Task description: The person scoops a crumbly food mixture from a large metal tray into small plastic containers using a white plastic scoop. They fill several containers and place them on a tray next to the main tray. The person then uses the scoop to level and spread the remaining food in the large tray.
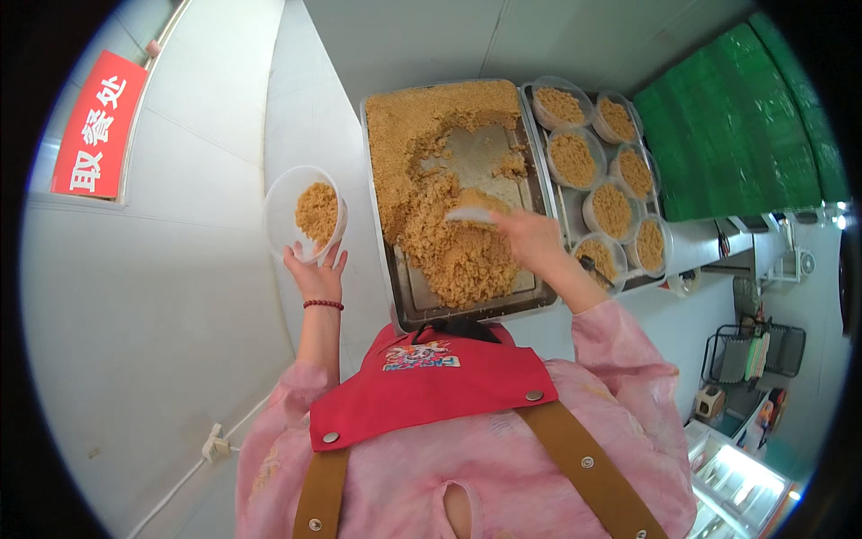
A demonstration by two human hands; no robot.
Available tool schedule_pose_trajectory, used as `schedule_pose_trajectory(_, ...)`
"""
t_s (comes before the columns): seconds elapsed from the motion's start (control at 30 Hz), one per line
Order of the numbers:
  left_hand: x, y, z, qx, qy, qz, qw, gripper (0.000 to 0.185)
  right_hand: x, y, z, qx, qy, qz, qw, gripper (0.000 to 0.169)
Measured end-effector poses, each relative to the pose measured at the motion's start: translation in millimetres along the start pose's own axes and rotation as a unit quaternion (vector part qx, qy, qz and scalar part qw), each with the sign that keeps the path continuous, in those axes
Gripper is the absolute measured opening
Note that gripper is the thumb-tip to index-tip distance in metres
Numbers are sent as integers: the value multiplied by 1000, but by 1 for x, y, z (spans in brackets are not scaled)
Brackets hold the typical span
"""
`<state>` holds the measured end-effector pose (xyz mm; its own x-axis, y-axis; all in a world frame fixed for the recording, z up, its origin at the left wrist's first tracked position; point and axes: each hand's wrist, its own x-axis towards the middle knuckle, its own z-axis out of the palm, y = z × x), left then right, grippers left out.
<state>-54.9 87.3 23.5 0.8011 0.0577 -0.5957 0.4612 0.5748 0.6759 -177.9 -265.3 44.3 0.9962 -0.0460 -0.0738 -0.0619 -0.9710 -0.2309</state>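
My left hand (318, 273) holds a clear round plastic tub (283, 202) from below, tilted, with a portion of brown cooked grain (316, 214) inside. A red bead bracelet circles that wrist. In my right hand (535, 241) is a whitish plastic scoop or paddle (469, 215), its far end over the grain and partly covered by it. Beneath it lies a large metal tray (525, 293), heaped with the same brown grain (465, 269). Bare metal shows in the tray's middle and along its near edge.
Right of the large tray, a second metal tray (569, 205) carries several clear tubs (572, 158) of grain. A black-handled utensil (592, 269) lies in the nearest tub. Green wrapped stacks (727, 128) stand beyond. A white wall (202, 256) rises on the left.
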Motion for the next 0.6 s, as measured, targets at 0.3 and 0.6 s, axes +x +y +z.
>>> schedule_pose_trajectory(0.3, 6, 0, 2, 8, -76, -39, 996, 83, -49, -70, 63, -109, -16, 79, 991, 39)
schedule_pose_trajectory(0.6, 5, -1, 2, 34, -105, -65, 992, 85, -52, -115, 112, -164, 46, 17, 985, 43)
